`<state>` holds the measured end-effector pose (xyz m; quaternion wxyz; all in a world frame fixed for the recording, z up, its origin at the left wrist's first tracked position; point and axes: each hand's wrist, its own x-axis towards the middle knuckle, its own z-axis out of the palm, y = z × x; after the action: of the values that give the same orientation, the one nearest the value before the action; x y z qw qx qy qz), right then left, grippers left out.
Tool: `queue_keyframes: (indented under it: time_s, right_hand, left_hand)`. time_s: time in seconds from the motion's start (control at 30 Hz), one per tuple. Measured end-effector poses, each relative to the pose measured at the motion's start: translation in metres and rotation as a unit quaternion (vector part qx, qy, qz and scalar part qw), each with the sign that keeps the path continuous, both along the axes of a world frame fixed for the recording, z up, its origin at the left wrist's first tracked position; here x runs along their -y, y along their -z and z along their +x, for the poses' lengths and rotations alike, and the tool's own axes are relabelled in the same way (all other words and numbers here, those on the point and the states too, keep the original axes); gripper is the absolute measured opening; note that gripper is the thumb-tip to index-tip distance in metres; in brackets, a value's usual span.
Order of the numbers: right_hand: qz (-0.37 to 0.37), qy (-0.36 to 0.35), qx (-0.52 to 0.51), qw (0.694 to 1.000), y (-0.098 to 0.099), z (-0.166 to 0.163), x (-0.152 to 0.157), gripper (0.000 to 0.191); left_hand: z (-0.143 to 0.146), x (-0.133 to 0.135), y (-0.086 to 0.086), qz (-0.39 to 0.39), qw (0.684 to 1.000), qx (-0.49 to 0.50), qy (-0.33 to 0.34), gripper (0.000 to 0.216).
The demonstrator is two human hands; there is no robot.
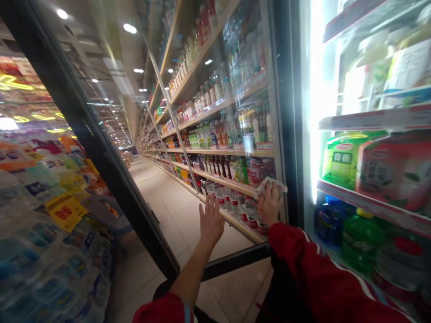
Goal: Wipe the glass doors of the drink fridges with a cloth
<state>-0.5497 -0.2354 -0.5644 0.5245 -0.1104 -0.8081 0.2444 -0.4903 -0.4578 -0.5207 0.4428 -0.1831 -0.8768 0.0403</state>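
A glass door (pixel 232 130) in a dark frame stands open before me. Against its lower right part my right hand (pixel 270 204) presses a crumpled white cloth (pixel 269 183), close to the frame's right side. My left hand (pixel 211 220) is raised with its fingers apart, palm toward the glass near the door's bottom edge. It holds nothing; whether it touches the pane I cannot tell. Red sleeves cover both forearms in part.
To the right, a lit cooler holds large bottles, among them a green one (pixel 362 231), on shelves (pixel 370 119). Several packs of wrapped bottles (pixel 57 251) are stacked at left. Shelves of drinks show in the glass. Pale tiles (pixel 158 197) cover the floor.
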Motion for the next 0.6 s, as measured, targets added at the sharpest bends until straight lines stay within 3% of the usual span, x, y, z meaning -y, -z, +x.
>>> queue_keyframes:
  time_s: [0.13, 0.27, 0.47, 0.6]
  right_hand:
    - [0.125, -0.065, -0.004, 0.990, 0.026, 0.012, 0.039, 0.048]
    - [0.225, -0.134, -0.034, 0.964, 0.037, 0.019, 0.061, 0.043]
    - [0.173, -0.096, -0.039, 0.979, 0.027, 0.011, 0.031, 0.049]
    - [0.187, -0.089, -0.060, 0.976, 0.017, 0.006, 0.013, 0.049]
  left_hand:
    - [0.005, -0.011, 0.017, -0.030, 0.999, 0.023, 0.010, 0.063]
    - [0.008, -0.003, 0.031, -0.042, 0.998, 0.043, -0.002, 0.064]
    - [0.011, 0.002, 0.036, -0.041, 0.998, 0.038, -0.003, 0.065]
    - [0.013, -0.002, 0.036, -0.039, 0.999, 0.026, 0.011, 0.064]
